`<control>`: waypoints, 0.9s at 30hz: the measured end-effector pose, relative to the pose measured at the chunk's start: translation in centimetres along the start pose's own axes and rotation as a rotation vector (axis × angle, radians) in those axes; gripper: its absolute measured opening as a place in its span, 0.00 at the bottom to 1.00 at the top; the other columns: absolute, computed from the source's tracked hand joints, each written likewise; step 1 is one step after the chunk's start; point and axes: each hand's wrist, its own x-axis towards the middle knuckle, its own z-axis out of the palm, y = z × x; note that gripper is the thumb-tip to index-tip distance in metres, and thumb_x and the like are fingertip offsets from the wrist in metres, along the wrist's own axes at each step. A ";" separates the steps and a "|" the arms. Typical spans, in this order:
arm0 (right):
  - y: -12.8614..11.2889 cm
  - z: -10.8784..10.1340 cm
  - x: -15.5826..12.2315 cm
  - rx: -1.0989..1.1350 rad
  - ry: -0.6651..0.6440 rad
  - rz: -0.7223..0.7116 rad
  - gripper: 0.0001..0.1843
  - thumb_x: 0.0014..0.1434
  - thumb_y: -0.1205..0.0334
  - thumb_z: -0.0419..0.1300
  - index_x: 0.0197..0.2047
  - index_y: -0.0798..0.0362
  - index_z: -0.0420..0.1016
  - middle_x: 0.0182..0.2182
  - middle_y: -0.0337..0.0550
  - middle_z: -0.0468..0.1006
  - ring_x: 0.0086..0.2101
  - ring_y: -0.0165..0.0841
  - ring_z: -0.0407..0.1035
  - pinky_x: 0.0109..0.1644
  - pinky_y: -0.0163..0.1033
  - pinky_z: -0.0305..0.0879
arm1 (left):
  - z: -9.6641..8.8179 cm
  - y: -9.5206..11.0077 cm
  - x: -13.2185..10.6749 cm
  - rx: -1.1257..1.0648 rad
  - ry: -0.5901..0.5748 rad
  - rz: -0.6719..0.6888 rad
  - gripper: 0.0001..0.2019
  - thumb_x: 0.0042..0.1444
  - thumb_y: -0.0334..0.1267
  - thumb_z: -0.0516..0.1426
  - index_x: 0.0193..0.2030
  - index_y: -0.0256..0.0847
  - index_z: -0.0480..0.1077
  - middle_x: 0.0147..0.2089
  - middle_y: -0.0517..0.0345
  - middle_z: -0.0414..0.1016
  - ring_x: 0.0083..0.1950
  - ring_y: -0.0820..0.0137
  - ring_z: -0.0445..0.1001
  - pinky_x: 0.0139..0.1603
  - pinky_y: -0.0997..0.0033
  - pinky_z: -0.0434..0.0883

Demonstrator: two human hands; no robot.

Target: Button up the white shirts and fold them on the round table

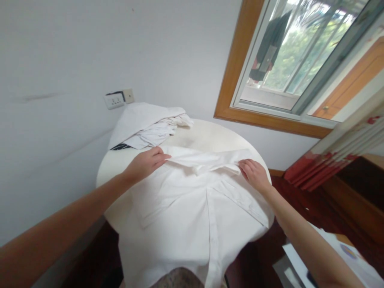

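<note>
A white button-up shirt lies spread front-up over a small round white table, its lower part hanging off the near edge. My left hand pinches the left end of the shirt's collar. My right hand rests at the collar's right end with its fingers closed on the fabric. Both arms reach in from the bottom corners.
A pile of folded white clothes sits at the table's far left against the white wall, under a wall socket. A wood-framed window is at the right. Red-and-cream fabric hangs at the right; papers lie on the floor.
</note>
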 end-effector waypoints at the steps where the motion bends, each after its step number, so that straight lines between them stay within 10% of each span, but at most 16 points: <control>1: -0.4 -0.4 -0.4 0.031 0.005 -0.015 0.10 0.66 0.64 0.51 0.45 0.54 0.72 0.44 0.49 0.78 0.47 0.38 0.70 0.50 0.44 0.66 | -0.2 0.3 -0.7 -0.009 -0.005 0.010 0.18 0.66 0.45 0.46 0.49 0.45 0.76 0.39 0.55 0.71 0.37 0.74 0.71 0.38 0.77 0.66; 9: -2.9 -2.6 -3.0 0.306 -0.012 -0.095 0.20 0.65 0.70 0.48 0.59 0.53 0.63 0.58 0.51 0.70 0.60 0.35 0.61 0.65 0.54 0.58 | -1.7 2.8 -4.6 0.010 -0.019 0.025 0.18 0.67 0.44 0.46 0.53 0.49 0.74 0.38 0.55 0.71 0.35 0.74 0.69 0.36 0.76 0.65; 15: -5.1 -3.4 -5.2 0.388 -0.235 -0.088 0.21 0.60 0.67 0.53 0.57 0.52 0.67 0.57 0.50 0.71 0.58 0.39 0.64 0.64 0.55 0.58 | -1.5 3.9 -6.9 -0.061 -0.259 0.090 0.18 0.65 0.49 0.49 0.52 0.46 0.74 0.40 0.54 0.74 0.39 0.71 0.72 0.41 0.74 0.66; 18: -4.4 -4.1 -5.3 0.504 -0.290 -0.029 0.19 0.61 0.62 0.54 0.56 0.50 0.69 0.57 0.48 0.72 0.56 0.39 0.67 0.62 0.52 0.61 | -2.2 4.1 -6.2 -0.054 -0.252 -0.088 0.21 0.65 0.50 0.45 0.48 0.46 0.76 0.40 0.56 0.76 0.41 0.69 0.73 0.41 0.73 0.65; 22: -1.0 -3.7 -4.3 0.586 -0.125 0.258 0.16 0.65 0.53 0.49 0.46 0.49 0.74 0.48 0.47 0.77 0.49 0.39 0.71 0.55 0.48 0.66 | -2.5 2.9 -3.0 -0.014 -0.164 -0.526 0.22 0.64 0.52 0.44 0.42 0.40 0.74 0.42 0.53 0.78 0.41 0.66 0.73 0.40 0.70 0.66; 27: 3.6 -0.8 -2.6 0.268 0.049 0.833 0.29 0.60 0.41 0.50 0.49 0.57 0.72 0.39 0.56 0.76 0.39 0.43 0.71 0.44 0.48 0.67 | -0.5 0.2 1.4 -0.087 -0.389 -0.748 0.31 0.62 0.57 0.38 0.32 0.38 0.74 0.34 0.47 0.79 0.36 0.61 0.76 0.38 0.66 0.68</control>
